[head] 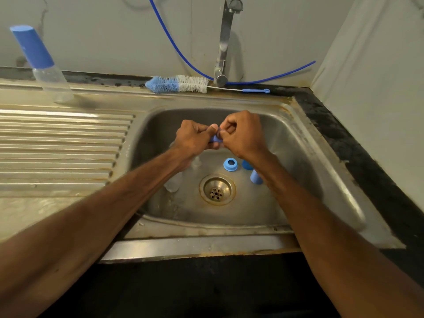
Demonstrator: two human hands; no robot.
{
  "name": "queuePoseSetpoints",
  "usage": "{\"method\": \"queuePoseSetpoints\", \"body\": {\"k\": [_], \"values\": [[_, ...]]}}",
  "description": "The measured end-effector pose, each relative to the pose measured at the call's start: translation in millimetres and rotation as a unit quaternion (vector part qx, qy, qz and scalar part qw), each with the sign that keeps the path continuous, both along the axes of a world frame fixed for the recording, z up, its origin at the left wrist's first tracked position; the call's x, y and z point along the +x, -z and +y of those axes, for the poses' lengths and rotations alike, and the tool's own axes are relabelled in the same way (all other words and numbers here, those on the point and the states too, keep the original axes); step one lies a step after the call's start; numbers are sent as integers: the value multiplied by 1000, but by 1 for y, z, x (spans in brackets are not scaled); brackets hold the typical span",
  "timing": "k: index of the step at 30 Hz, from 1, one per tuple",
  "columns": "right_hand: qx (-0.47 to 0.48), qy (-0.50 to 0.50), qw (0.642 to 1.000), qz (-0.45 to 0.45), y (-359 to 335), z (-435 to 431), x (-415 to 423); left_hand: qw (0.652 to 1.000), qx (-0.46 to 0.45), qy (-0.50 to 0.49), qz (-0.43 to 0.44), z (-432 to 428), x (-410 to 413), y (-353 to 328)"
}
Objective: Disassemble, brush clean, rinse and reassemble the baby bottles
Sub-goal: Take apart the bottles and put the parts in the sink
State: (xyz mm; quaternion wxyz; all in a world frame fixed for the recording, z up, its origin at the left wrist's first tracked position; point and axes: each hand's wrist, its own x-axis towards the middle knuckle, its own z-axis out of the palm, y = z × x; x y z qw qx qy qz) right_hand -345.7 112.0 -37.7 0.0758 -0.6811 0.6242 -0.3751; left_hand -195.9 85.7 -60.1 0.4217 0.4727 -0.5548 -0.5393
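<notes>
Head view: a stained steel sink point(298, 138) sits in a black counter point(332, 125), with a ribbed drainboard point(57, 143) to its left and a grey wall point(114, 31) behind. One tap point(226, 42) hangs over the basin, and one blue hose point(181, 51) loops past it. One brush point(177, 84) lies on the back ledge. Two bottles are about: a capped bottle point(46, 65) stands at the drainboard's far corner, and a bare bottle point(173, 183) lies in the basin, partly under the left forearm. On the basin floor near the drain point(217, 190) sit one ring point(230, 164) and two caps point(255, 177), the caps partly hidden by the right arm. Above the basin the left hand point(193, 138) and right hand point(243, 134) meet, each pinching a small blue piece point(215, 139) in curled fingers.
</notes>
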Motion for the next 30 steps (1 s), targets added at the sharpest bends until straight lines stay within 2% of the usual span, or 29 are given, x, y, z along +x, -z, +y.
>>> {"method": "queuePoseSetpoints", "body": {"k": [2,4,7,10,14,18,20,23,27,30], "values": [[59,-37,991,-115,1,0,-3,1000,-8,-5,6,0,0,0],[109,-63,966,-224,0,3,-3,999,-27,-26,-9,-4,2,1],[140,-76,950,-268,-1,7,-4,999,-13,-11,-31,-8,7,2],[80,-38,976,-198,-1,4,-9,998,58,14,24,-5,1,-1],[6,-22,994,-106,-1,-1,-4,991,102,-25,80,-5,-7,-8],[-14,41,995,-85,2,-5,2,989,106,-42,97,1,-14,-8],[11,55,991,-121,4,-7,0,991,89,-36,92,2,-15,-8],[35,14,983,-180,7,-8,2,994,62,-60,68,-2,-9,-5],[-4,-62,996,-65,7,-7,0,991,88,-85,48,-9,-1,-5],[-30,-53,998,-1,3,-7,-4,985,124,-71,92,-2,-7,-12]]}}
